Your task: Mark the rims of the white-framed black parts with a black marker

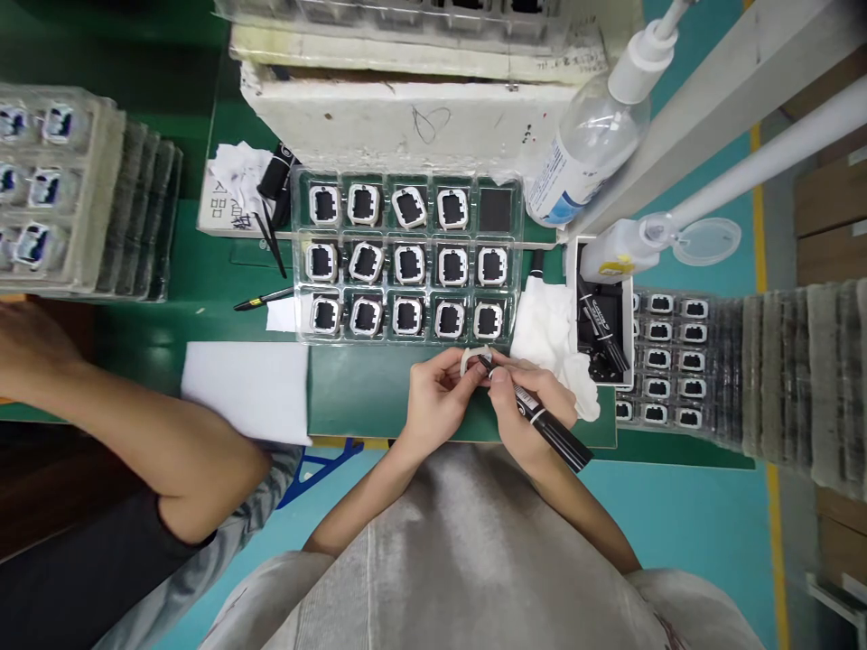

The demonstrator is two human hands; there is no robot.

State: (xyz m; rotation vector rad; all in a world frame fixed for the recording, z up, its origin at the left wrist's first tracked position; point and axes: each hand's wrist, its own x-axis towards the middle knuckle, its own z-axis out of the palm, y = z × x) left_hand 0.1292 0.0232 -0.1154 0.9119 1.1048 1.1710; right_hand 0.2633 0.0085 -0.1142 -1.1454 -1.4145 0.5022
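My left hand (437, 397) pinches a small white frame part (476, 357) just beyond the front edge of the green work surface. In my right hand (532, 406) is a black marker (555, 433), its tip touching or very close to the white part. The marker's thick end points down to the right. Beyond both hands lies a clear plastic tray (410, 293) with white-rimmed parts in rows; its top right compartment (495, 209) holds no white part. Crumpled white cloth (545, 329) lies right of the tray.
A person's bare arm (149, 415) reaches in at the left, near stacked trays (68, 194). A white foam pad (247, 388) lies beside my work spot. A pump bottle (589, 135), a small bottle (623, 248) and a box of markers (602, 329) stand at the right.
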